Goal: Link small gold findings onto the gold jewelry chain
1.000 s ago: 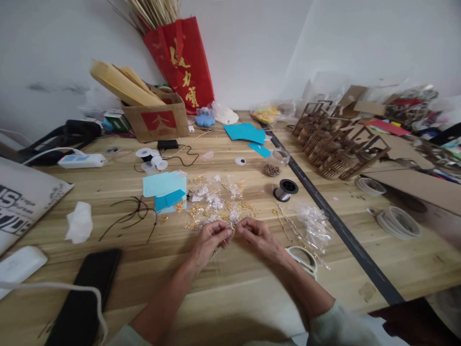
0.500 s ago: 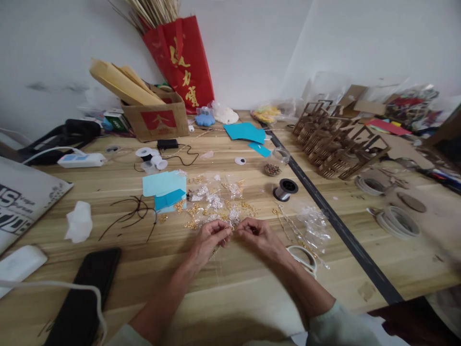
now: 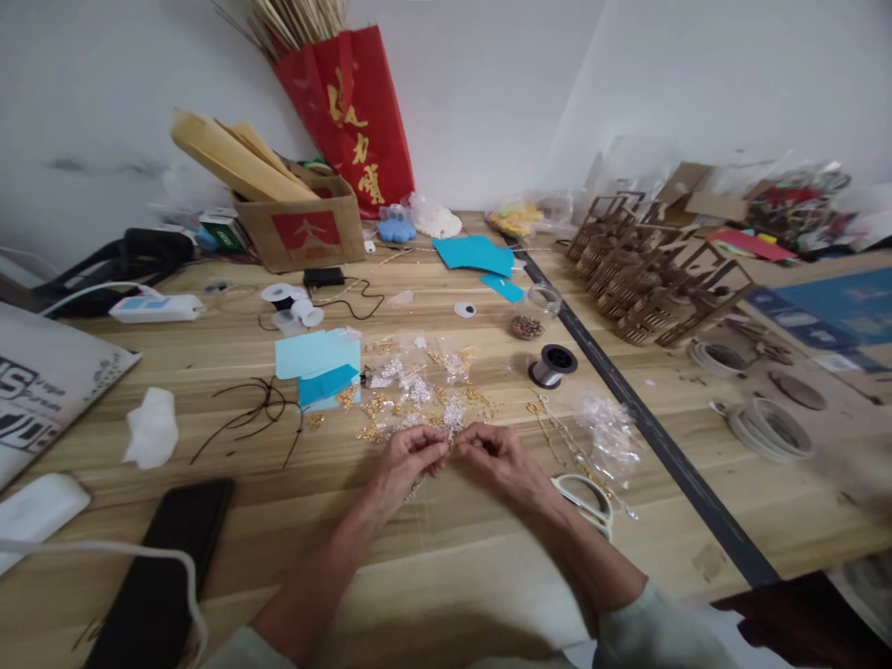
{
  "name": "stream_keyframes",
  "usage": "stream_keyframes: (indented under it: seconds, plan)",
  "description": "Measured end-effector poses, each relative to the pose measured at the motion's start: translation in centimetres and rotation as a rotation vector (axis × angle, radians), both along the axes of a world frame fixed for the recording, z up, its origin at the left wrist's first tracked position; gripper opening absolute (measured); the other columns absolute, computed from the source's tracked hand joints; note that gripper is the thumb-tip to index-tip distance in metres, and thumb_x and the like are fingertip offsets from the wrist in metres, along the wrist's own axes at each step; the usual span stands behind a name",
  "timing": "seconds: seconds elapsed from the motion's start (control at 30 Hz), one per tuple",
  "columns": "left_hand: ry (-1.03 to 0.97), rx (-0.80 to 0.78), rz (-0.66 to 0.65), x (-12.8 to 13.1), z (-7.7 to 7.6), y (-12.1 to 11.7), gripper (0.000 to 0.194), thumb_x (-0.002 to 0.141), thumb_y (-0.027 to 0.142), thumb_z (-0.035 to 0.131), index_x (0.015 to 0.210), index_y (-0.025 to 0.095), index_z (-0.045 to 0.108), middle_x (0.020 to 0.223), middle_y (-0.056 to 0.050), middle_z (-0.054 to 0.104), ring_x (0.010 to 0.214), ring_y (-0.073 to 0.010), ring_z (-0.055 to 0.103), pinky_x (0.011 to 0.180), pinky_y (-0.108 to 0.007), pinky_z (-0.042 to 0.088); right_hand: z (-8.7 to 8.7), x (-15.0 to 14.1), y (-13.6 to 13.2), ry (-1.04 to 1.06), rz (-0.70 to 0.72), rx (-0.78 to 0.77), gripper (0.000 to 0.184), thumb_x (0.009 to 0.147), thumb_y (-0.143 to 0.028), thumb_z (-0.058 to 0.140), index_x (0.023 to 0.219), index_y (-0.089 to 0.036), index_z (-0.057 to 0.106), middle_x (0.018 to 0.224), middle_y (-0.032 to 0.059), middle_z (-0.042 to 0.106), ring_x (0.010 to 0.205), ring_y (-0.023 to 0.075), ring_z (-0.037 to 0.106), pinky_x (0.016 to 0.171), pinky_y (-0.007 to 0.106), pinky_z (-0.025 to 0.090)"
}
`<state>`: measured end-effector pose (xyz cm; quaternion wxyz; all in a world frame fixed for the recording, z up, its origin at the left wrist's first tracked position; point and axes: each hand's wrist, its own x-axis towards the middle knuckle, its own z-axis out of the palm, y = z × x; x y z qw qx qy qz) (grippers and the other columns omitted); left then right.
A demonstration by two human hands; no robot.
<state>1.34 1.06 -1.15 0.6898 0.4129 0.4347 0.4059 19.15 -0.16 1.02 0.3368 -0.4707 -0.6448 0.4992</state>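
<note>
My left hand (image 3: pixel 411 455) is closed in a pinch above the front middle of the table. From under it hangs a thin strand (image 3: pixel 416 485) that looks beaded, with fine clear thread below. Close beside it, almost fingertip to fingertip, my right hand (image 3: pixel 493 452) is pinched too; what its fingers hold is too small to make out. Just beyond both hands lie small bags and loose piles of gold beads (image 3: pixel 376 406) and silver beads (image 3: pixel 454 413). Scissors with pale handles (image 3: pixel 586 502) rest by my right forearm, near gold and silver chains (image 3: pixel 556 429).
A wire spool (image 3: pixel 553 367) and a bead jar (image 3: pixel 528 325) stand right of the piles. Blue cards (image 3: pixel 327 383) and black cord (image 3: pixel 257 423) lie left, with a phone (image 3: pixel 163 571) nearer. Wooden frames (image 3: pixel 651 269) and a blue printed surface (image 3: pixel 836 307) occupy the right.
Both hands hold nearly the same pinched pose. At the far right, a blue printed surface now shows where brown cardboard and a dark shape were before.
</note>
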Motion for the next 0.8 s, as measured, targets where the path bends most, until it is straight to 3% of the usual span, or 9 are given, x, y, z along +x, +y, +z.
stream_keyframes:
  seconds: [0.37,0.8]
  plan:
    - [0.002,0.024,-0.046,-0.17,0.23,-0.17,0.022,0.068,0.031,0.073,0.065,0.013,0.061,0.056,0.001,0.058,0.05,-0.0083,0.049,0.051,-0.022,0.038,-0.3,0.03,0.11,0.003,0.021,0.038,0.034,0.086,-0.044,0.058,0.084,-0.013,0.069,0.062,0.0001,0.056,0.058,0.011,0.044,0.052,0.022,0.033]
    - [-0.075,-0.04,-0.021,-0.29,0.09,0.05,0.019,0.065,0.027,0.076,0.067,0.013,0.063,0.059,0.0,0.061,0.053,-0.0091,0.052,0.053,-0.022,0.039,-0.17,-0.17,0.02,-0.017,-0.022,0.029,0.031,0.086,-0.042,0.056,0.078,-0.013,0.065,0.057,-0.004,0.04,0.054,0.0093,0.034,0.05,0.023,0.025]
